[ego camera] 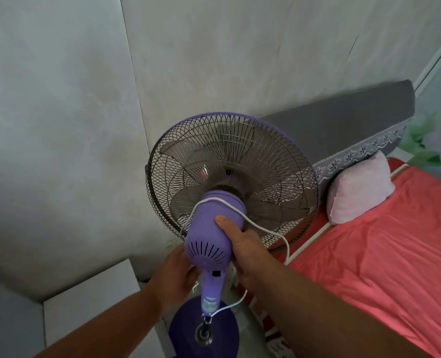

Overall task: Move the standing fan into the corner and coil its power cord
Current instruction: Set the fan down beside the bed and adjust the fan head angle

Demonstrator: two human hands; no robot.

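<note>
Fan (229, 174) stood upright, cage facing the wall corner; both hands gripped its motor housing, left hand (174, 273) beneath, right hand (242, 244) alongside, cord (263, 226) looped over.

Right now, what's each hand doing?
Left hand: grip closed on the purple motor housing, at its left underside.
Right hand: grip closed on the housing's right side, thumb on top, beside the white cord.

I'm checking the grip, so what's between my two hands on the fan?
In the head view, the purple motor housing sits between the left hand and right hand, with the white cord looped over it.
</note>
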